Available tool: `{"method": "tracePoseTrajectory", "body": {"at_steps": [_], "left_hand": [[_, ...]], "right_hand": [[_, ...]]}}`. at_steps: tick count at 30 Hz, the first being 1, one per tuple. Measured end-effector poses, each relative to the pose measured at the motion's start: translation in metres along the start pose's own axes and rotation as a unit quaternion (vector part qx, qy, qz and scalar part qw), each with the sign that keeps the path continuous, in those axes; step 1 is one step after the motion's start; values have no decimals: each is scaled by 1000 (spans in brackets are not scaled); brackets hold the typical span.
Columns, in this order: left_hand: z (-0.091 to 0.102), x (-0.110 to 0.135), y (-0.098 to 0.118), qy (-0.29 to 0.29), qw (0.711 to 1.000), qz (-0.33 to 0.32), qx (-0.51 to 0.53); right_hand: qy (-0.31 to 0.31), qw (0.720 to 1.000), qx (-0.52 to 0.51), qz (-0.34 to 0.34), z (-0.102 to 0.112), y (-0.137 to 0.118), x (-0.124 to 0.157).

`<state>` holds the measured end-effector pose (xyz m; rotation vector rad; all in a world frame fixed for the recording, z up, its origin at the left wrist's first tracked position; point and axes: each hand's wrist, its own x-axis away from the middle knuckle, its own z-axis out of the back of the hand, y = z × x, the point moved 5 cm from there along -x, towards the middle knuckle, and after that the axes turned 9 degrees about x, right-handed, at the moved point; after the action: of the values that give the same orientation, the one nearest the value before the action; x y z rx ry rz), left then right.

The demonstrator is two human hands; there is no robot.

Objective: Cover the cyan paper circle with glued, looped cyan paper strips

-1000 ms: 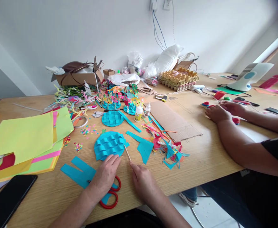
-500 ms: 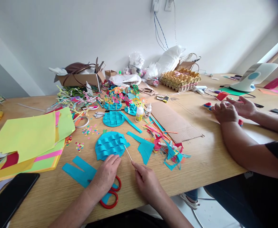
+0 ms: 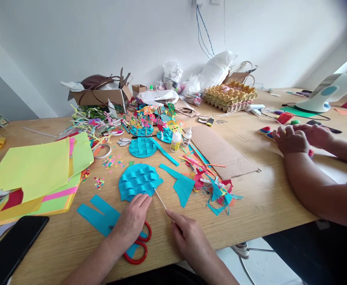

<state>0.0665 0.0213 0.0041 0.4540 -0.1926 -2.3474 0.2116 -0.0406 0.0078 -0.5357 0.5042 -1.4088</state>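
Note:
My left hand [image 3: 134, 215] lies with its fingers stretched out on the lower edge of a round blue paper piece [image 3: 140, 178], whose surface is covered in raised curled strips. Pinched in my right hand [image 3: 188, 233] is a thin wooden stick [image 3: 160, 199]. The stick's tip is close to the paper's lower right edge; whether it touches is unclear. Under my left wrist are red-handled scissors [image 3: 138, 259], partly hidden, lying over a slit blue paper sheet [image 3: 100, 215]. A blue paper offcut [image 3: 184, 190] lies to the right of the round piece.
Glue bottles [image 3: 175, 142], a smaller blue disc [image 3: 143, 147] and paper fish decorations [image 3: 161, 118] stand farther back. Paper scraps [image 3: 220, 194] and cardboard [image 3: 220, 150] lie right, coloured sheets [image 3: 31, 166] and a phone [image 3: 16, 249] left. A co-worker's hands [image 3: 298, 138] work at the right.
My right hand has drawn the stick slightly down, away from the round paper's edge. My left hand stays on the paper. The co-worker's hands have come closer together. The view has shifted slightly.

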Motion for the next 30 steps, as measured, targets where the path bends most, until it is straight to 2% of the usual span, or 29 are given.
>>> {"method": "tracePoseTrajectory", "body": {"at_steps": [12, 20, 30], "left_hand": [[4, -13, -1, -14, 998, 62, 4], [4, -18, 5, -27, 997, 57, -55], [-1, -18, 6, -19, 996, 35, -76]], "right_hand": [[-21, 999, 31, -11, -4, -3, -9], [-31, 994, 105, -26, -7, -5, -9], [-43, 987, 153, -33, -11, -5, -5]]}}
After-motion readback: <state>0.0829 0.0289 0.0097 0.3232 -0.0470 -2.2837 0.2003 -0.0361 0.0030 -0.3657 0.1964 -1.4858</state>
